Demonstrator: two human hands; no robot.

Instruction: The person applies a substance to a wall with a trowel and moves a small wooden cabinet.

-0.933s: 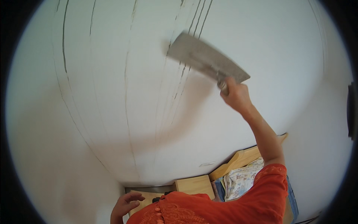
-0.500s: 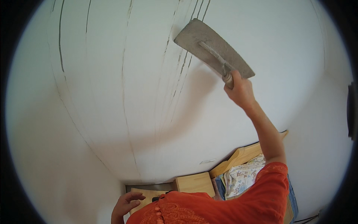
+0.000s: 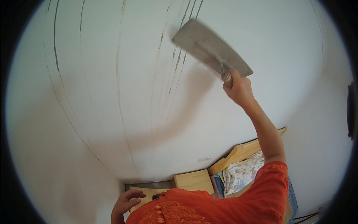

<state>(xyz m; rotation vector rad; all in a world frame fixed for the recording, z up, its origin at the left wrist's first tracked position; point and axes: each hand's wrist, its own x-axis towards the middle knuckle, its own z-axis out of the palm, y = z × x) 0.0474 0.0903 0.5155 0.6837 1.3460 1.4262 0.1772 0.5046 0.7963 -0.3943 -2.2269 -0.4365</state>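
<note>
My right hand [image 3: 239, 87] is raised and closed around the handle of a plastering trowel [image 3: 209, 44]. The trowel is a long grey metal plate, tilted, with its far end up and to the left. Its blade lies at or close against the white wall [image 3: 141, 89], over a group of dark streaks; I cannot tell whether it touches. My left hand [image 3: 128, 199] hangs low beside my orange shirt, fingers loosely bent and apart, with nothing in it.
Several thin dark streaks run down the wall. Below stand a light wooden cabinet [image 3: 194, 181] and a bed with a wooden headboard [image 3: 238, 153] and patterned bedding [image 3: 242, 175]. A socket plate [image 3: 205, 158] sits low on the wall. A dark object [image 3: 351, 112] is at the right edge.
The wall streaks have shifted slightly left in the view. The trowel in my right hand has moved very little, a touch to the left, and its edge is blurred. My left hand looks unchanged.
</note>
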